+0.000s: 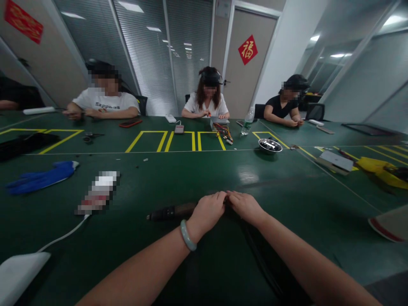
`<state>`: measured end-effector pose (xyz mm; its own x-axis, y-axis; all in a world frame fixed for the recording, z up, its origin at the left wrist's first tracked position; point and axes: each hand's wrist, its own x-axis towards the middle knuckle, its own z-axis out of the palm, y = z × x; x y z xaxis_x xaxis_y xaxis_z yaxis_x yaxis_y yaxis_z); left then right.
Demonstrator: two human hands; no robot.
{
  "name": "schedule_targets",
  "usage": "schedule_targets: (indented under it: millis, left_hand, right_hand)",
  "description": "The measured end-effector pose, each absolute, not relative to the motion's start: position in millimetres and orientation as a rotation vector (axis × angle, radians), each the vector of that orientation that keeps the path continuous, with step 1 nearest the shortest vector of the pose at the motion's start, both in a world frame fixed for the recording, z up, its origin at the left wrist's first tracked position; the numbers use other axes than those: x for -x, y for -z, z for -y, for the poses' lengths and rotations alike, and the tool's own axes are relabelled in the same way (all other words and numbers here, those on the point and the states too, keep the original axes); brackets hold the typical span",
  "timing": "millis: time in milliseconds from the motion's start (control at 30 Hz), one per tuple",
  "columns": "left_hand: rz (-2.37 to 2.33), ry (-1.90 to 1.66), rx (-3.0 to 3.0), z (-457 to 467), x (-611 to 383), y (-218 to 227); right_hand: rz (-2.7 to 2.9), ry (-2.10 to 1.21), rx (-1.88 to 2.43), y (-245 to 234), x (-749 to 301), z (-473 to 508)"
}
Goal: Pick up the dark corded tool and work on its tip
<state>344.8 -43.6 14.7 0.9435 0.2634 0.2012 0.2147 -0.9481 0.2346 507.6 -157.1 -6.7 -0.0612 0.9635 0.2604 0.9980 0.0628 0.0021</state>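
A dark electric screwdriver [184, 210] lies low over the green table in front of me, its tip pointing left. My left hand [208, 214] is closed around the rear of its body, with a pale green bangle on the wrist. Against its fingertips, my right hand [246, 207] is closed at the tool's tail end, where a black power cord [259, 257] comes out from beneath it and runs down toward me. The fingers cover the joint between tool and cord, so whether they are connected cannot be seen.
A blue glove [43, 176], a phone [98, 191] on a white cable, and a white power bank [22, 272] lie left. Ahead are a metal bowl [270, 145], a water bottle [247, 122] and a power supply [219, 123]. A cup [390, 223] stands right. Several people sit opposite.
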Motion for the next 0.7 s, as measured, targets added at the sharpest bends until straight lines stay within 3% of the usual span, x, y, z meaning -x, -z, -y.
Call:
schedule_targets:
  millis: [267,433,700]
  left_hand:
    - [-0.112,-0.521,-2.809,59.3,-312.2,-39.4]
    - [0.254,-0.265,-2.697,61.8,-260.1,-30.2]
    - [0.021,-0.079,-2.604,26.1,-239.6,-18.3]
  right_hand:
    - [2.195,0.184,1.903,5.1,-507.8,157.6]
    - [2.198,0.170,1.955,8.4,-508.7,146.3]
    - [1.952,0.301,2.010,-2.0,-611.4,192.5]
